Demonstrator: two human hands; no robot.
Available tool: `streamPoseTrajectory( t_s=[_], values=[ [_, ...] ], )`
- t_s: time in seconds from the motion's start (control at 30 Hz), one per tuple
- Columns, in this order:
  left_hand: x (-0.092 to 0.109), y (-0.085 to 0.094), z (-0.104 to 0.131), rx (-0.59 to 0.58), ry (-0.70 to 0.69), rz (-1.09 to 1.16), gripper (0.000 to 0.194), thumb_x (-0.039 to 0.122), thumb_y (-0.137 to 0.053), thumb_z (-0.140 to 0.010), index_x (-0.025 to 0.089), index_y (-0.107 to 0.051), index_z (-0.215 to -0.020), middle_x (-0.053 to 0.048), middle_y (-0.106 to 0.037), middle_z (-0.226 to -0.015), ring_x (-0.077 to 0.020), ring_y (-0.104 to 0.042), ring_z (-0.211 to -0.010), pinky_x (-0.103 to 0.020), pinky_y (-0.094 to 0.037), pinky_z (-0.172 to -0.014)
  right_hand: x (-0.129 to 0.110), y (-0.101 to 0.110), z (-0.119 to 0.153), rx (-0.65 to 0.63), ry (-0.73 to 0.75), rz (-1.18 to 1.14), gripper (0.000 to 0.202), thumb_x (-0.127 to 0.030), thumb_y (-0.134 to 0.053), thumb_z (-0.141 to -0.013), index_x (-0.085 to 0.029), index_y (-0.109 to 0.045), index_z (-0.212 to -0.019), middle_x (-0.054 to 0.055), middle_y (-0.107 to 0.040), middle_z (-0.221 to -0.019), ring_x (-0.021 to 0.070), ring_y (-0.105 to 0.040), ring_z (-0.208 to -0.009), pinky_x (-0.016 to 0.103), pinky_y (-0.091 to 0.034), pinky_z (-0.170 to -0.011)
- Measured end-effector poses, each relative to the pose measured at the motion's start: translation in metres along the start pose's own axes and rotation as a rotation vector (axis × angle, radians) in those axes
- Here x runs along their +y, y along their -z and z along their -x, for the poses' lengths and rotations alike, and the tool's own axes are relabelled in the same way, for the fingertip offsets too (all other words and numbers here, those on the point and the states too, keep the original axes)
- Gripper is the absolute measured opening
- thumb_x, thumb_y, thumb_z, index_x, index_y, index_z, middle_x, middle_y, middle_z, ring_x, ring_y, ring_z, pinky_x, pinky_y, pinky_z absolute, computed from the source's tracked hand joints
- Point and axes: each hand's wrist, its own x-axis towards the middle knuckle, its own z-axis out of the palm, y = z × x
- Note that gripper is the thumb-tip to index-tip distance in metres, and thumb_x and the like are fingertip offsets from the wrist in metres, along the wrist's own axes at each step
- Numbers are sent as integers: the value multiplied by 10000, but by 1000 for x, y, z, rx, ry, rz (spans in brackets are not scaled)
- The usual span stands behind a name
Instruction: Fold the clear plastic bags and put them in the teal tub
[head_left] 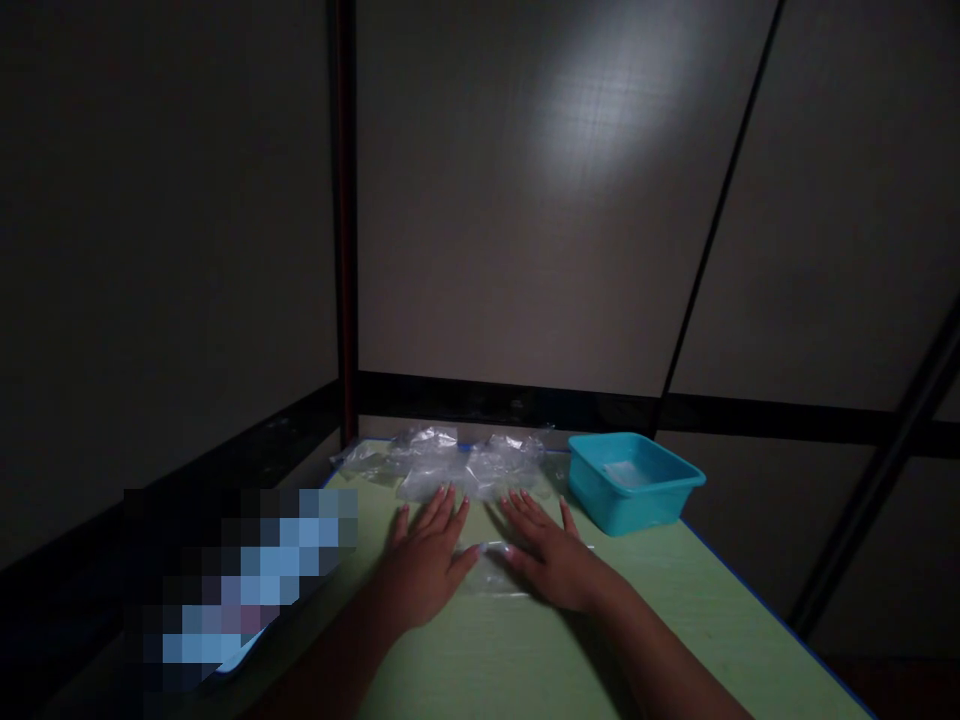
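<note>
Palm down over the green tabletop, my left hand [426, 568] has its fingers spread, the thumb at the edge of a clear plastic bag [491, 578]. My right hand [546, 552] lies opposite with fingers stretched out, its thumb on the same bag. The bag is flat and partly hidden by my hands. Just beyond my fingertips spreads a crumpled heap of clear plastic bags [442, 465]. Neither hand grips anything.
A turquoise plastic basin [636, 490] stands at the back right, with something pale inside. The green table [480, 670] has a blue edge. Dark panelled walls [517, 250] rise behind and to the left. A pixelated patch [255, 580] covers the left side.
</note>
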Motion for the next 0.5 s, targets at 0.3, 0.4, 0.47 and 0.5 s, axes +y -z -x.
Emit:
streamPoseTrajectory(
  t_s=[0.3,0.4,0.47,0.5],
  values=[
    [-17,-4,-11,45,38,92,462,388,-386,-834,202,-436,-1254,-75,-350,-1375,-226,-246,-1283,-448,-200,-1021,28,-7,-8,-18,-65,-52,461,-339,-308,-868,-263,-326,-1322,56,-195,-1433,225,-120,-1318,546,-102,-1009],
    [-20,-3,-18,178,63,225,353,262,-426,-812,167,-535,-1134,-86,-534,-1199,-197,-441,-1137,-332,-300,-983,27,-7,-8,-5,-39,-66,445,-302,-309,-866,-257,-361,-1306,62,-228,-1422,216,-142,-1313,518,-125,-1018],
    [-21,-4,-21,242,75,373,293,234,-404,-822,166,-555,-1064,-72,-580,-1102,-172,-515,-1029,-284,-366,-924,27,-7,-8,1,-33,-75,437,-292,-305,-868,-254,-376,-1297,63,-247,-1416,210,-152,-1311,506,-129,-1023],
    [-21,-5,-23,259,76,447,271,236,-389,-832,171,-555,-1037,-62,-590,-1070,-162,-536,-989,-269,-392,-893,26,-7,-8,4,-32,-78,434,-291,-303,-868,-255,-383,-1293,62,-251,-1414,209,-156,-1310,504,-129,-1024]
  ],
)
